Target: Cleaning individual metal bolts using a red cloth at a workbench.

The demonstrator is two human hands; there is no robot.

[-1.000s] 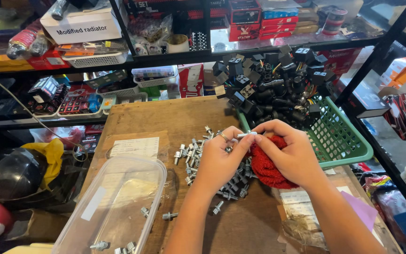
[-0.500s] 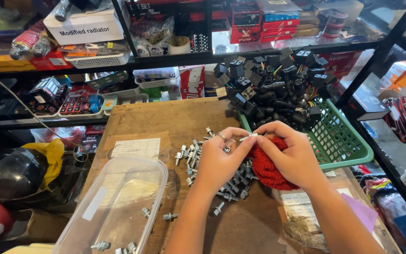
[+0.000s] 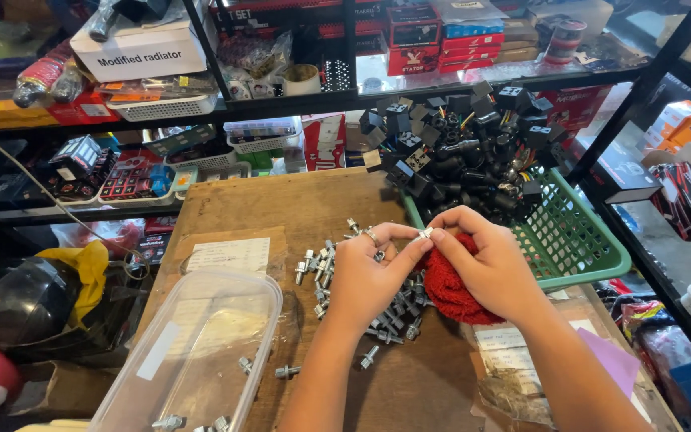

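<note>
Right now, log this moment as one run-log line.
left hand: pinching small bolt | right hand: holding red cloth, fingertips on bolt | bolt pile on wooden board | green basket behind

I have both forearms reaching forward, my left hand (image 3: 369, 276) and right hand (image 3: 493, 268) meeting fingertip to fingertip, fingers curled in a pinch.

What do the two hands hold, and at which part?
Both hands pinch one small silver metal bolt at its ends between their fingertips; the right hand also holds a bunched red cloth in its palm.
</note>
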